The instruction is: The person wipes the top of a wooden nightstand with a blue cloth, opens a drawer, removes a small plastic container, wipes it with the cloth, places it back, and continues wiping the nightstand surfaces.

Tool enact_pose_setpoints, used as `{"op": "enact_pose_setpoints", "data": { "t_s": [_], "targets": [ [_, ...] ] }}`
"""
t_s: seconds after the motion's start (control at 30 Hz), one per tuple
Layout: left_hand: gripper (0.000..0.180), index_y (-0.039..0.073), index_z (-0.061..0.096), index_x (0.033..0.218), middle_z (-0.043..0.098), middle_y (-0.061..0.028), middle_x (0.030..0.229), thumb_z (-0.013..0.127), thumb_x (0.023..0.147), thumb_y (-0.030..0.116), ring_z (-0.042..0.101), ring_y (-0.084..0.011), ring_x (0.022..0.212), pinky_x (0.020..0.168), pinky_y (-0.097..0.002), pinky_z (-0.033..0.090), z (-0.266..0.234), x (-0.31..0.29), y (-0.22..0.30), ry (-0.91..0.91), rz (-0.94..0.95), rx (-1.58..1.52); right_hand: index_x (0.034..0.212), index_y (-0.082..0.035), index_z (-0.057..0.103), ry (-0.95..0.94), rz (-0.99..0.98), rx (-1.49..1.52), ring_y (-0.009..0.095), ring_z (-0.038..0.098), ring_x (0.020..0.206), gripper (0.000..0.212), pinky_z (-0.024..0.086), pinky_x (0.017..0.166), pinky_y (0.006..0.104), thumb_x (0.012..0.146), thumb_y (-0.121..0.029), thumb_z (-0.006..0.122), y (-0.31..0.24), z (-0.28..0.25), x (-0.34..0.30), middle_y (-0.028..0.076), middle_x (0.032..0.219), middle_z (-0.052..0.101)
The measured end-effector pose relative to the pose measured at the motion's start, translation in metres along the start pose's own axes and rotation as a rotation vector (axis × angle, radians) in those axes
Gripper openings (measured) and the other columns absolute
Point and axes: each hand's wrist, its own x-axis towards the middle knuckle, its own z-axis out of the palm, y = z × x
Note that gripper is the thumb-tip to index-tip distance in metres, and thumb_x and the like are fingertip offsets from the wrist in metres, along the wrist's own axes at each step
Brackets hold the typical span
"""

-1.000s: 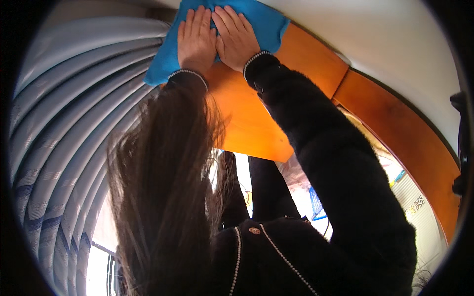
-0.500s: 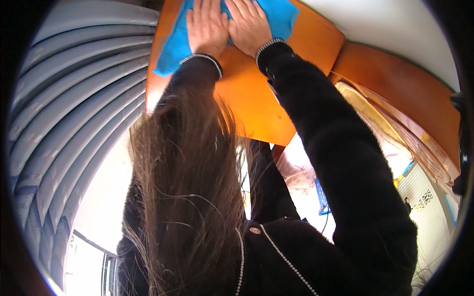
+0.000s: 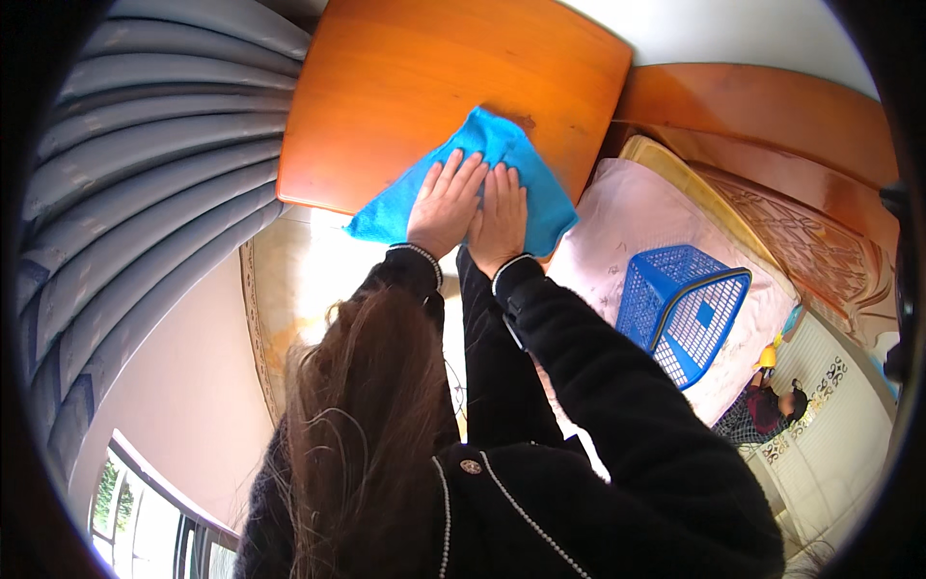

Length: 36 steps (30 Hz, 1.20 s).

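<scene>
A blue cloth (image 3: 531, 174) lies spread over the near edge of an orange-brown wooden tabletop (image 3: 424, 68), its lower left and right corners reaching past that edge. My left hand (image 3: 446, 205) presses flat on the middle of the cloth, fingers stretched out and pointing away from me. Close beside it on the right, my right hand (image 3: 499, 220) rests flat on the same cloth, its fingers also straight. The two hands nearly touch at the thumbs. Neither hand is closed around the cloth.
Grey-blue pleated curtains (image 3: 174, 125) hang along the left. At the right, a blue plastic basket (image 3: 680, 309) sits on a pale pink bed cover (image 3: 603, 212) beside a carved wooden headboard (image 3: 810, 232). Farther right is another person (image 3: 769, 407) near something yellow. My hair hangs over my left arm.
Both hands have slid with the blue cloth from the far part of the tabletop back toward me, to its near edge. The view has shifted, showing more of the basket and the other person.
</scene>
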Motion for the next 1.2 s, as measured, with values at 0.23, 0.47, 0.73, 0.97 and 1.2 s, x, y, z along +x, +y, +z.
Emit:
{"op": "enact_pose_setpoints", "data": {
  "t_s": [0.23,0.47,0.73,0.97,1.2],
  "targets": [
    [0.055,0.012,0.044,0.142,0.039,-0.0049,0.151,0.057,0.089,0.021,0.029,-0.028,0.144,0.115,-0.0471,0.025,-0.005,-0.004,-0.013,-0.008,-0.092,0.0,0.144,0.002,0.034,-0.102,-0.11,0.05,0.035,0.024,0.145,0.057,0.018,0.117,0.0499,0.095,-0.026,0.042,-0.005,0.0,0.017,0.019,0.152,0.032],
    [0.051,0.009,0.048,0.137,0.045,-0.0077,0.146,0.058,0.09,0.024,0.038,-0.0298,0.138,0.111,-0.0461,0.031,-0.008,0.091,-0.016,0.159,-0.076,0.187,0.141,-0.001,0.041,0.018,-0.237,0.08,0.033,0.031,0.142,0.052,0.023,0.115,0.0489,0.095,-0.026,0.043,0.046,-0.015,0.11,0.015,0.149,0.039],
    [0.047,0.017,0.052,0.136,0.047,-0.007,0.144,0.057,0.091,0.027,0.038,-0.0301,0.137,0.112,-0.0489,0.027,0.023,0.221,0.003,0.289,-0.163,0.146,0.143,-0.007,0.039,0.098,-0.255,-0.015,0.03,0.031,0.142,0.053,0.023,0.115,0.0486,0.093,-0.024,0.044,0.128,-0.042,0.21,0.011,0.15,0.038],
    [0.049,0.019,0.051,0.138,0.043,-0.0063,0.148,0.056,0.091,0.032,0.033,-0.03,0.14,0.115,-0.0492,0.022,0.028,0.232,0.01,0.286,-0.137,0.215,0.144,-0.009,0.037,0.148,-0.237,-0.02,0.031,0.03,0.142,0.054,0.021,0.115,0.0492,0.094,-0.027,0.042,0.141,-0.044,0.211,0.011,0.151,0.037],
    [0.047,0.014,0.053,0.135,0.045,-0.0067,0.146,0.055,0.091,0.03,0.035,-0.0291,0.139,0.114,-0.0462,0.025,0.031,0.174,0.054,0.188,-0.1,0.147,0.146,-0.005,0.035,0.129,-0.173,-0.055,0.038,0.03,0.142,0.056,0.022,0.114,0.0528,0.102,-0.039,0.029,0.14,-0.05,0.134,0.019,0.152,0.035]
  ]
}}
